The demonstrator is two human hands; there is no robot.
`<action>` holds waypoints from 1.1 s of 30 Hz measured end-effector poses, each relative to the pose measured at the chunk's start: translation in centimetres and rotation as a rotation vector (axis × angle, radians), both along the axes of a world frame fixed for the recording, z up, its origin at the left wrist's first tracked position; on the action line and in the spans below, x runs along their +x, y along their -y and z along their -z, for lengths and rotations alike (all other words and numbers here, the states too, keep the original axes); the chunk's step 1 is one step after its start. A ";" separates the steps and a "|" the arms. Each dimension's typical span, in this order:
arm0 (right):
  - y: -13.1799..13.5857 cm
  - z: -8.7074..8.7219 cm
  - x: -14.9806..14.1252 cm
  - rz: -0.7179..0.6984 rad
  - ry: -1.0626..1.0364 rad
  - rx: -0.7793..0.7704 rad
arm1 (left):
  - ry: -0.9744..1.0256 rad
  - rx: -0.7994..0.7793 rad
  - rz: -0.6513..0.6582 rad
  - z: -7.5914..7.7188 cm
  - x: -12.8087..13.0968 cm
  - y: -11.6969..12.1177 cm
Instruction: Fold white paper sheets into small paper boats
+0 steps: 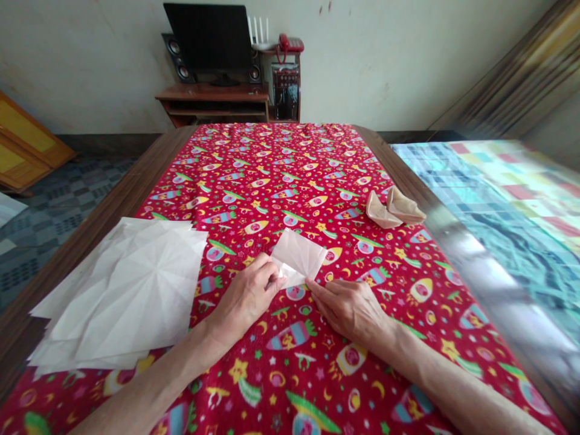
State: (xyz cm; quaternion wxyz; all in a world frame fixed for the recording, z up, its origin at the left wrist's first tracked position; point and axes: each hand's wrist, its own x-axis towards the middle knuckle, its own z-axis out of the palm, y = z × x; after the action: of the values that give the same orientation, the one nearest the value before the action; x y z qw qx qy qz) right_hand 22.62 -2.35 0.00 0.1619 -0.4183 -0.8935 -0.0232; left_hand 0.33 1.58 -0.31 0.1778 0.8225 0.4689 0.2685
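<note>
Two hands in close on one red cloth (272,386) — my left hand (249,287) has thumb and fingers clamped on the paper's left side, and my right hand (356,305) lies opened out, a fingertip at its near edge. One small folded paper (299,254), flat mid-cloth, between and just beyond my hands; one corner points away and slightly left, creases fanning from the near edge. It's nearly square, so I can't call a long axis. One stack (149,284) on my left, sheets too overlapped to count. Farther right, two folded shapes (403,208), touching. Across the room — one desk (212,92), one monitor (208,39), two speakers (179,57), one red phone (290,44).
</note>
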 end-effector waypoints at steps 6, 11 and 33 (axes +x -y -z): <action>0.0 -0.2 0.1 -0.006 0.010 -0.003 | 0.021 -0.020 -0.002 0.0 0.0 0.0; 0.1 -0.4 0.2 -0.021 0.002 -0.028 | 0.007 0.002 -0.016 -0.1 0.1 0.0; 0.4 0.1 -0.1 -0.045 -0.038 0.124 | -0.462 0.234 0.246 -1.9 1.0 1.9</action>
State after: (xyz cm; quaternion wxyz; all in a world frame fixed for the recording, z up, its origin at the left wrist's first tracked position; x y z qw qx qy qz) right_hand 22.49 -2.73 -0.10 0.2047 -0.3878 -0.8962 -0.0669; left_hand 1.30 -0.34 1.57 0.0015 0.9276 0.3593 0.1026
